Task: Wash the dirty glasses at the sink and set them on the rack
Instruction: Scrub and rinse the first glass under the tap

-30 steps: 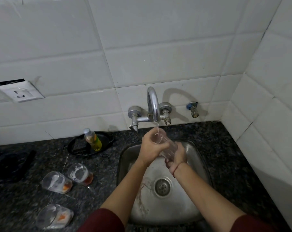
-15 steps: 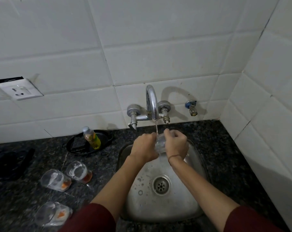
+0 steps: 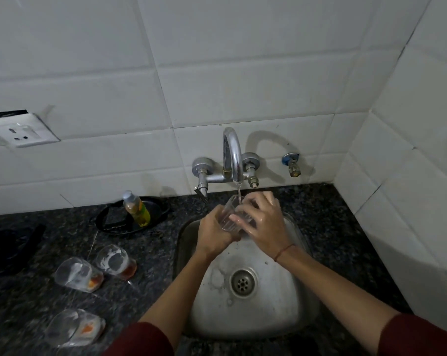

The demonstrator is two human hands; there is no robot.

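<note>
A clear glass [image 3: 229, 216] sits tilted under the thin stream from the chrome tap [image 3: 233, 160], over the steel sink [image 3: 273, 299]. My left hand [image 3: 214, 233] grips its lower part from the left. My right hand [image 3: 262, 223] wraps around its right side, fingers curled over the rim area. Three dirty glasses lie on their sides on the dark counter to the left: one [image 3: 116, 262] with brown residue, one [image 3: 77, 274] and one [image 3: 75, 327] with orange residue.
A small bottle of yellow liquid [image 3: 136, 208] stands on a black dish [image 3: 107, 222] behind the dirty glasses. A dark object [image 3: 9, 249] lies at the far left. A wall socket [image 3: 22, 132] is on the tiles, and a side valve [image 3: 291, 165] right of the tap.
My right hand rose from under the glass to its right side and over the rim. The glass tipped more upright under the stream. The view shifted slightly.
</note>
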